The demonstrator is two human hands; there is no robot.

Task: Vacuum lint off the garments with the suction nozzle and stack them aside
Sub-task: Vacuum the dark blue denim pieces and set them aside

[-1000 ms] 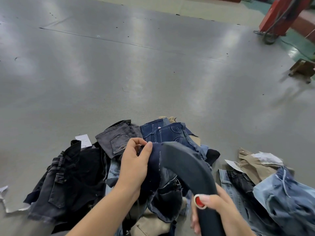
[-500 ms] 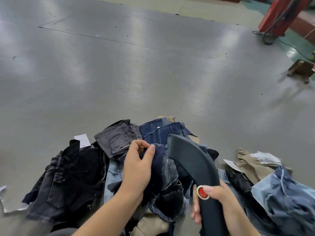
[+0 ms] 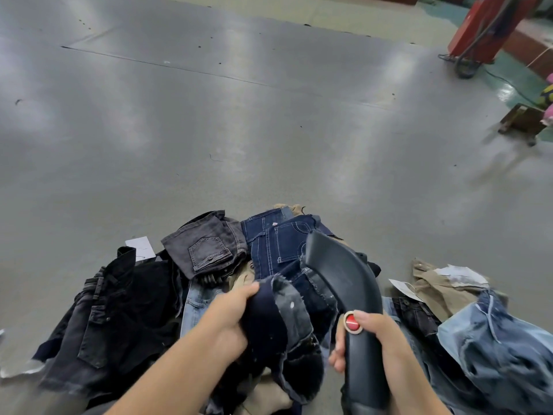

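No text, brand, number or sign can be read. Two white paper tags [image 3: 140, 246] [image 3: 402, 287] are seen left and right of the suction nozzle [image 3: 344, 283], but whatever may be printed on them is too small and blurred to be made out.

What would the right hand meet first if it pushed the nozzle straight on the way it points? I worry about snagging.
Probably the dark blue jeans just beyond the suction nozzle that the right hand holds; depth is unclear.
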